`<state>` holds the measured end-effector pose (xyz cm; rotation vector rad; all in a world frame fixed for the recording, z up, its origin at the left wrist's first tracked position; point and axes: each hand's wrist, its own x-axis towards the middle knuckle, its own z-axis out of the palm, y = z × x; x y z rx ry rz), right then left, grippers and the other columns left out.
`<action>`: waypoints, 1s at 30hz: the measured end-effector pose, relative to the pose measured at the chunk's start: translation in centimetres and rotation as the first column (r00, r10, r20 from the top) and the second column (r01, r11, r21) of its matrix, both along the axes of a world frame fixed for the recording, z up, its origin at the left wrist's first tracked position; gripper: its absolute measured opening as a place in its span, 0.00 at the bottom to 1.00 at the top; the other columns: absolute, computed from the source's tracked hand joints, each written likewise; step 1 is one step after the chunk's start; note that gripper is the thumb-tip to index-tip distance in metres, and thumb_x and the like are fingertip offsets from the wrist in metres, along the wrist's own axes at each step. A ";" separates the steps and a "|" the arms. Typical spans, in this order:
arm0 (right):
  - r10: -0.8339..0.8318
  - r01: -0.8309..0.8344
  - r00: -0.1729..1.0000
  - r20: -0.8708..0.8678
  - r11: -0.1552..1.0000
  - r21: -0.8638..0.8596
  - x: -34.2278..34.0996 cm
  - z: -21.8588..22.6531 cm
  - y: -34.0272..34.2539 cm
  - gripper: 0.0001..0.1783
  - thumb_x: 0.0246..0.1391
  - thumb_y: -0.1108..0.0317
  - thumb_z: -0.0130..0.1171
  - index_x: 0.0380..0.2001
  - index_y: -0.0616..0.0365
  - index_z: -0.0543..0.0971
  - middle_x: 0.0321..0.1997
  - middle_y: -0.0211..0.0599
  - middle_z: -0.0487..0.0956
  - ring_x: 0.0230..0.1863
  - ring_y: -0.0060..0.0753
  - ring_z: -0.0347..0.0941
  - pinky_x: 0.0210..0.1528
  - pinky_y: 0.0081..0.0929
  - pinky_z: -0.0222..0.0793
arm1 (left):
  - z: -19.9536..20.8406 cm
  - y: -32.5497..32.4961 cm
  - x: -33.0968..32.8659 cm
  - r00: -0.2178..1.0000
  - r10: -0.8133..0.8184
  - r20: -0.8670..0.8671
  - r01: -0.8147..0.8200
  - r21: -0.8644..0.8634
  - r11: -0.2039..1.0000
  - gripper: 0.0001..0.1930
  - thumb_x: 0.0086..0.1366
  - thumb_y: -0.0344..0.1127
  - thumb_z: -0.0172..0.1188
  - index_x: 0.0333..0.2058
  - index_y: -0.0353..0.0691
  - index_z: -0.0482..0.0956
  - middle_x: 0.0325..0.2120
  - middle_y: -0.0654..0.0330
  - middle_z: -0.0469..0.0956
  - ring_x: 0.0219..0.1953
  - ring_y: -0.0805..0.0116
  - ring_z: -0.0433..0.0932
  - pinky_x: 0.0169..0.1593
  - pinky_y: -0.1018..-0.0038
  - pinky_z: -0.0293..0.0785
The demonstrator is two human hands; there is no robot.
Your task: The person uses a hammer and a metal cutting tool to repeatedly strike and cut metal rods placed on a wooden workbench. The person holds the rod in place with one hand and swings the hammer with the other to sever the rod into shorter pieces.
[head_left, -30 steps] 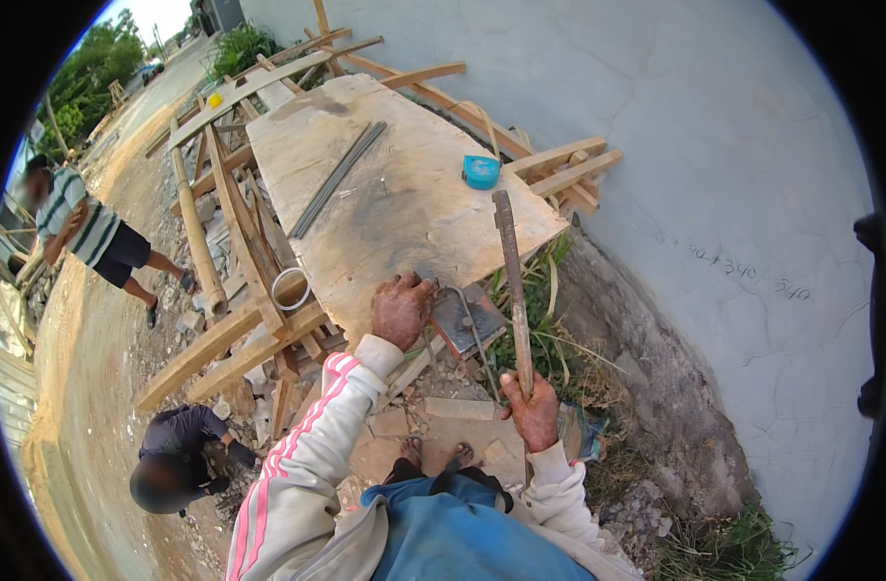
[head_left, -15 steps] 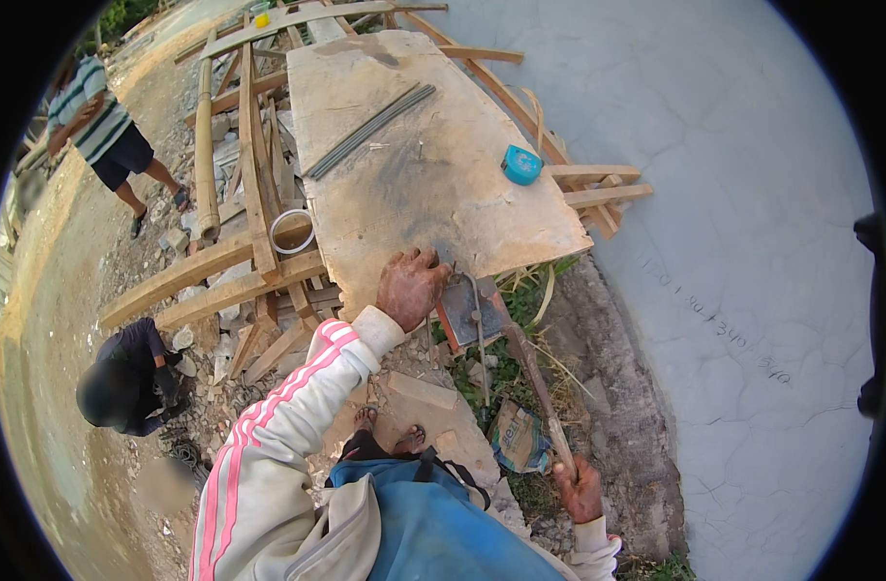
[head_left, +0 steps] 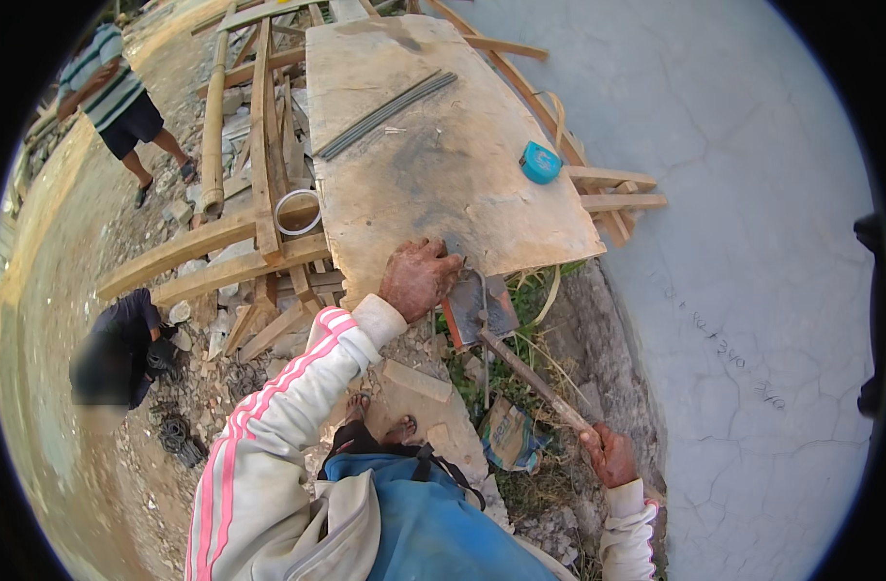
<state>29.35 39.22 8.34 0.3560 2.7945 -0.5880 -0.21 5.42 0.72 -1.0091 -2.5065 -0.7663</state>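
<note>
Right hand (head_left: 611,457) is clenching a bar (head_left: 540,384) toward ten o'clock, left hand (head_left: 417,280) is curling, hold unclear, at board (head_left: 462,184), wall (head_left: 753,194) at three.

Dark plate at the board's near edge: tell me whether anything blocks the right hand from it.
Only the long bar, held by the right hand, spans the space to the dark plate; nothing else visible blocks the way.

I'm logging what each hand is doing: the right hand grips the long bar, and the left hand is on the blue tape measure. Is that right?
Not quite: the left hand is at the near edge of the board, well apart from the blue tape measure, as the head view shows. The right hand does grip the long bar.
</note>
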 end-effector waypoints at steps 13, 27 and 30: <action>0.091 -0.092 0.995 -0.033 0.996 -0.009 -2.6 -0.1 2.2 0.30 0.62 0.38 0.55 0.30 0.59 0.77 0.18 0.53 0.71 0.23 0.62 0.70 0.28 0.48 0.65 | 0.0 -0.1 -0.3 1.000 -0.010 0.016 0.010 -0.023 1.000 0.07 0.57 0.36 0.64 0.35 0.47 0.80 0.32 0.56 0.75 0.37 0.54 0.77 0.42 0.58 0.74; 0.018 -0.016 0.997 -0.080 0.999 0.031 -1.4 -1.2 1.0 0.36 0.60 0.32 0.54 0.30 0.61 0.78 0.19 0.56 0.71 0.26 0.64 0.71 0.30 0.49 0.66 | 0.0 0.2 -0.2 0.999 0.007 0.038 -0.008 0.026 1.000 0.08 0.57 0.36 0.62 0.36 0.48 0.82 0.32 0.55 0.77 0.38 0.53 0.79 0.43 0.57 0.74; 0.049 -0.050 0.999 -0.020 0.999 -0.020 -1.3 -1.0 2.1 0.35 0.59 0.33 0.55 0.31 0.61 0.79 0.18 0.52 0.71 0.23 0.56 0.71 0.29 0.46 0.66 | 0.0 0.2 -0.3 0.999 0.004 0.045 -0.007 0.054 0.999 0.09 0.57 0.36 0.64 0.37 0.46 0.82 0.32 0.54 0.77 0.38 0.50 0.78 0.42 0.56 0.74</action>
